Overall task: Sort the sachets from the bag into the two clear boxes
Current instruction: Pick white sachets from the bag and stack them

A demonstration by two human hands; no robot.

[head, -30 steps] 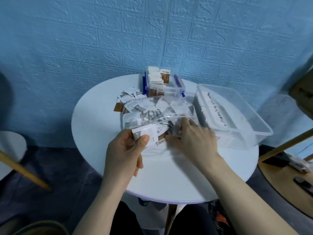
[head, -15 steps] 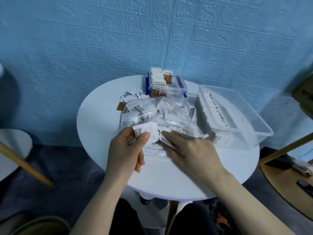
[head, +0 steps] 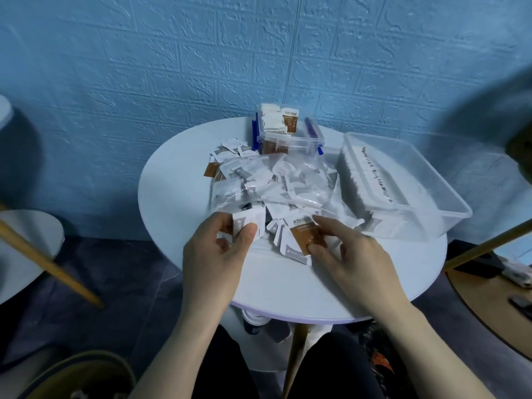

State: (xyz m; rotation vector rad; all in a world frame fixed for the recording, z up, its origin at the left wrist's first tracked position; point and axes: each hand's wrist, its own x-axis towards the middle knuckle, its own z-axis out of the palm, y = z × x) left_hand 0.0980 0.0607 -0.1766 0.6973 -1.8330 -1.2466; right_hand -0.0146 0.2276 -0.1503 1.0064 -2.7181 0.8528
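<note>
— Since a moment ago my right hand [head: 354, 254] has come out of the crinkled clear plastic bag [head: 273, 182] pinching a brown-and-white sachet [head: 305, 236] between thumb and fingertips; my left hand [head: 221, 249] still pinches a small stack of white sachets [head: 249, 223], low centre of frame

— What could go wrong?

— That stack could fan out and slip if I loosen my thumb, or the brown one could land in the large clear box [head: 408, 180] at right instead of the small clear box with blue clips [head: 288, 133] at upper centre

— And around you?

— Round white table [head: 178, 203], blue embossed brick-pattern wall [head: 172, 67] behind
</note>
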